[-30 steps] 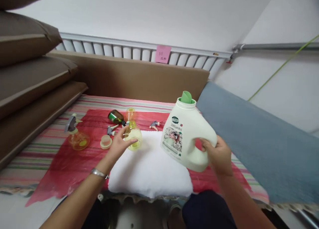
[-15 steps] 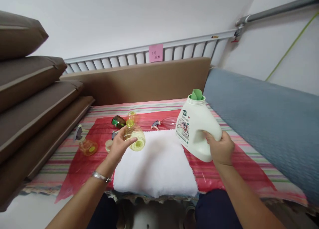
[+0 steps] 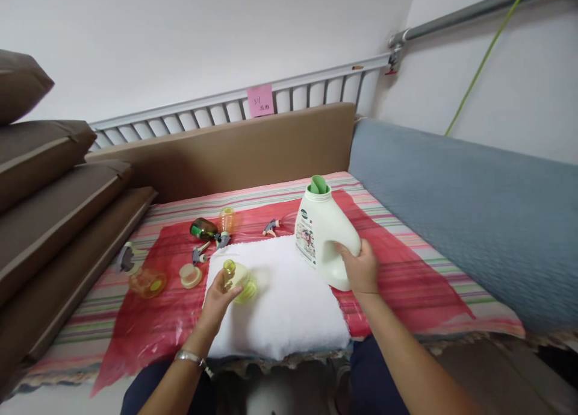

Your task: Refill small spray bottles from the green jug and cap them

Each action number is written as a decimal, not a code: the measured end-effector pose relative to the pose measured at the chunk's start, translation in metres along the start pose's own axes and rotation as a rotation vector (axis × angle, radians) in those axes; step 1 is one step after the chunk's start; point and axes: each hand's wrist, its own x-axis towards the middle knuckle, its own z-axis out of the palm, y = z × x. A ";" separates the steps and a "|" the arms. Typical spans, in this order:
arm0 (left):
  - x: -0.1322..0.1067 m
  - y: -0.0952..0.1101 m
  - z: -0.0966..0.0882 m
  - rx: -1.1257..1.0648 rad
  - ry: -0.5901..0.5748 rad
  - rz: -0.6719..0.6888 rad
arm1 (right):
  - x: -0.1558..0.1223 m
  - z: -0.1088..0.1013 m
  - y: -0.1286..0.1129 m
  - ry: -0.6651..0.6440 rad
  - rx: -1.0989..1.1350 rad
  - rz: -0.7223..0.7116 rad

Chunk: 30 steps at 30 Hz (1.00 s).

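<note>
The pale-green, green-spouted plastic jug (image 3: 325, 222) is gripped by its handle in my R hand (image 3: 361, 267), at the R edge of the white cloth towel (image 3: 280, 303); its label (image 3: 306, 237) txt is too small to read. My L hand (image 3: 219, 296) holds the clear yellow plastic bottle (image 3: 242, 281) over the towel. Nearby: green-labelled brown bottle (image 3: 206, 229), round cream lid (image 3: 190, 275). Pink paper note (image 3: 261, 101) on white radiator (image 3: 174, 123): "311", 2nd line illegible.

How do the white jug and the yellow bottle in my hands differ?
The white jug is larger than the yellow bottle. The jug is opaque; the bottle is see-through. The jug has a loop handle; the bottle shows none. Both are in hand.
</note>
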 end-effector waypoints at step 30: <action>-0.009 0.022 0.026 0.220 0.016 0.199 | 0.005 -0.027 0.008 -0.363 0.101 -0.023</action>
